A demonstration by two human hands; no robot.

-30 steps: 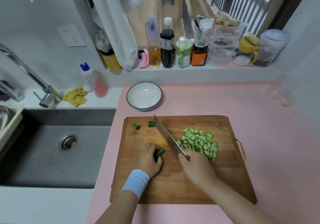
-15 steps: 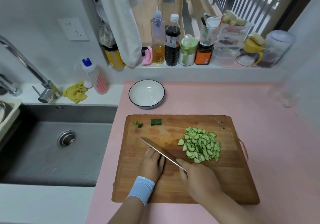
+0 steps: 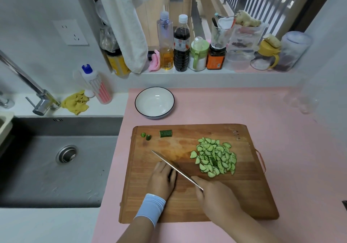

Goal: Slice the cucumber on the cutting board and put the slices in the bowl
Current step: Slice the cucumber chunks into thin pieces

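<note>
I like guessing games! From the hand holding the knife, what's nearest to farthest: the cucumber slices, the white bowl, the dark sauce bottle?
1. Cucumber slices, on the cutting board just beyond the right hand.
2. White bowl, on the pink counter behind the board.
3. Dark sauce bottle, on the windowsill.

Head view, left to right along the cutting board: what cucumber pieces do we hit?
Two small cucumber end bits → short cucumber chunk → pile of cucumber slices.

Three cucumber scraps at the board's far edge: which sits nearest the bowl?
The stubby chunk, longer than the two small round ends to its left, just in front of the bowl.
</note>
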